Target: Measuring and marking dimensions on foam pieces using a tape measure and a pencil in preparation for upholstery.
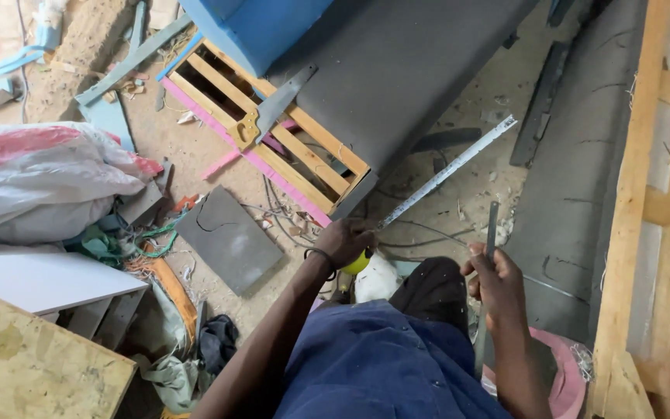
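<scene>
Left hand: (344,242) fingers wrapped around a yellow tape measure case (358,262), held above the dusty floor (195,155).
Tape blade: (447,171) extended stiffly from that hand, its long axis running up and to the right, the tip near the grey foam sheet (575,178).
Right hand: (494,283) fingers wrapped around a thin dark tool (492,229), upright, just right of the blade's base.
Nearer hand: the left, already holding the case.

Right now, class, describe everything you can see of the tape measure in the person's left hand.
The tape measure has a yellow case, mostly hidden in the left hand, which grips it. Its pale, metal-looking blade, with dark markings too small to read, is drawn out stiff and straight. It slants up and to the right over the sandy floor, its tip ending near the dark grey foam sheet. Whether the tip touches anything cannot be told.
</scene>
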